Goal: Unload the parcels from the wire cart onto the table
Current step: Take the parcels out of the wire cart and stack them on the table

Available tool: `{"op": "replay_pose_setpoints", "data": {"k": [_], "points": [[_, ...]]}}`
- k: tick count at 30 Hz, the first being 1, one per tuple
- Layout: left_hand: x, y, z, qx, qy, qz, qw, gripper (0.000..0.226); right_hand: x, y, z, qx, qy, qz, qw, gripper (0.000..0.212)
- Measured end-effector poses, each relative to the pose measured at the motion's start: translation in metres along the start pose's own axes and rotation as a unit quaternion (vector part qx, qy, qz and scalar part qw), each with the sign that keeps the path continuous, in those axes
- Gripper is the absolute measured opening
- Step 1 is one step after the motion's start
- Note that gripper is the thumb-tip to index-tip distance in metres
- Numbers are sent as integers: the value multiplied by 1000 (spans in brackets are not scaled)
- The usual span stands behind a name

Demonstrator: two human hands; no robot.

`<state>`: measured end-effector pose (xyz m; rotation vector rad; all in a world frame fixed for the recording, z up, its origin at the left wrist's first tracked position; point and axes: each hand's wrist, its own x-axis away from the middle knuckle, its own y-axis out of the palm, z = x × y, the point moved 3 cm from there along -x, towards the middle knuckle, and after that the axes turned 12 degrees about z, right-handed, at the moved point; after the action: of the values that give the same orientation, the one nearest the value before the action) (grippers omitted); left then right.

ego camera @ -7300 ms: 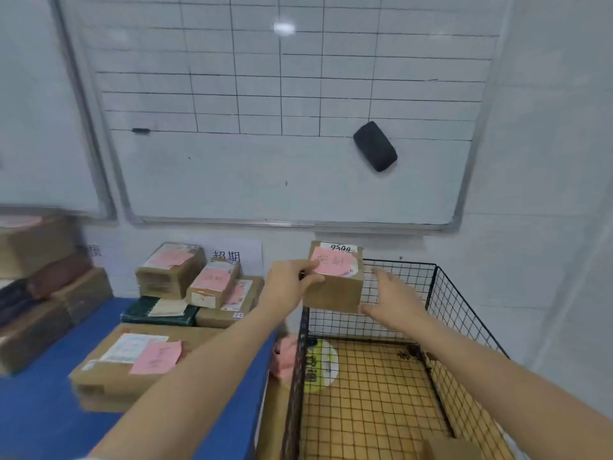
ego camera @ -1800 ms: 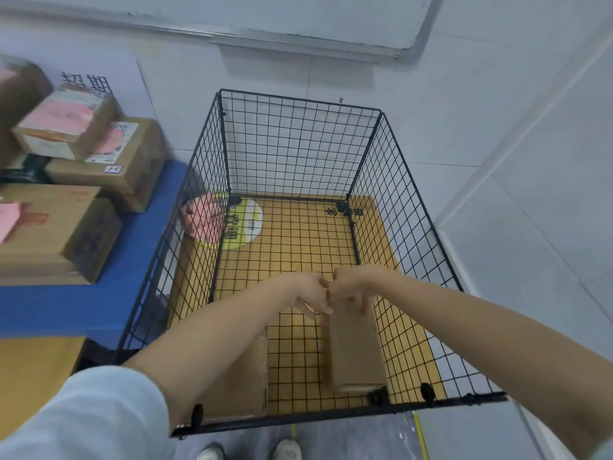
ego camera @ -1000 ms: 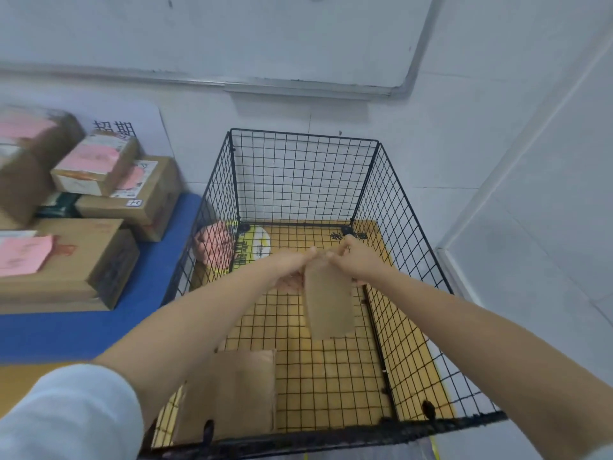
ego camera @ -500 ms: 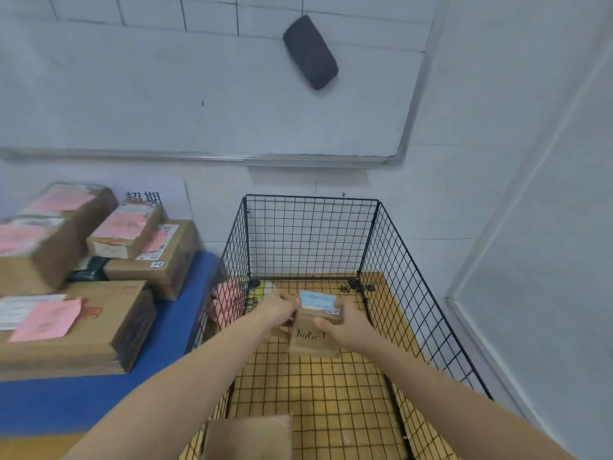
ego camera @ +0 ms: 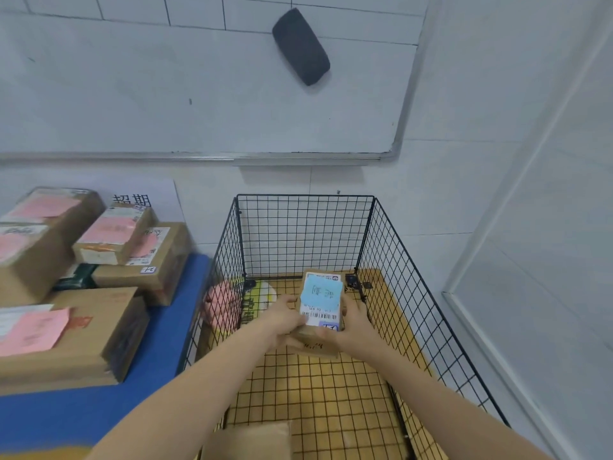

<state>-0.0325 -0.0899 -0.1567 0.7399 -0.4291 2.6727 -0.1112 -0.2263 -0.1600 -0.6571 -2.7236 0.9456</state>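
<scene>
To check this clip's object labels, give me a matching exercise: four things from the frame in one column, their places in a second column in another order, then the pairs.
Things:
1. blue-labelled parcel
2. eraser
3. plain parcel
4. large front parcel with pink note

Places:
A. on the whiteboard
B. on the blue table
C. on the wire cart floor, at its near end
D. held off the cart floor by the left hand and right hand

Pairs: 1-D, 2-A, 3-C, 4-B.

Now off the wire cart [ego camera: 398,293] floor: small parcel [ego camera: 319,340], label [ego camera: 321,293] upward.
</scene>
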Motion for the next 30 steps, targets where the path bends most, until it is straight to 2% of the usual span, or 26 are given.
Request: {"op": "replay_pose_setpoints", "data": {"k": [3,7,10,13,16,20,24,28,30], "points": [[-4,-6,3,8,27,24,999,53,1,-1,-5,-17,-13,12,1000,90],[-4,-20,20,-3,64,34,997,37,1,-11,-7,-89,-22,27,995,77],[-1,-24,30,-37,88,23,995,37,-5,-18,-6,-50,-28,65,996,71],[2,-25,36,-86,94,-6,992,39,-11,-25,-6,-8,-35,86,996,82],[4,-32,42,-133,104,-41,985,42,-15,-30,-3,18,-18,83,996,102],[6,-33,40,-190,119,-58,973,39,-15,-26,4,10,22,49,998,105],[2,-32,39,-221,147,7,964,40,-11,-24,8,44,26,65,997,104],[-2,-38,39,-238,140,106,955,66,-10,-29,7,33,53,88,994,113],[-4,-41,38,-229,130,128,956,58,-9,-29,4,34,42,78,995,108]]}}
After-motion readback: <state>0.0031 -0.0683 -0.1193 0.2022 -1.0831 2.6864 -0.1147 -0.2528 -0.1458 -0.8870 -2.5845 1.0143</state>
